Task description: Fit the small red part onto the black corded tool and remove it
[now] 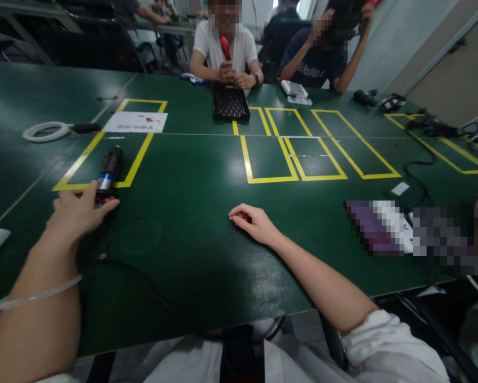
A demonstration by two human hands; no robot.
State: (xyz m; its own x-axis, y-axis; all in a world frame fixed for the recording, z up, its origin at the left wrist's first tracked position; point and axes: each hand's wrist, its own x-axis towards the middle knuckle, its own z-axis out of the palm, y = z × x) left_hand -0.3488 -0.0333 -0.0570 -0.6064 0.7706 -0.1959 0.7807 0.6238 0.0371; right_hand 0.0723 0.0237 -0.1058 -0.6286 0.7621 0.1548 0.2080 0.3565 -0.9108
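My left hand is at the near end of a dark cylindrical tool with a blue and silver band, which lies on the green table. Thumb and forefinger sit on either side of its red-orange end, partly hiding it; its exact kind is unclear. The tool lies mostly within a yellow-taped rectangle. A black cord runs across the table nearby. My right hand rests on the tabletop, fingers loosely curled with nothing visible in them.
A printed sheet and a coiled white cable lie at the left. Across the table, a person holds a red-handled tool above a black tray. Another person raises both hands at the back right. Black cables lie at the right.
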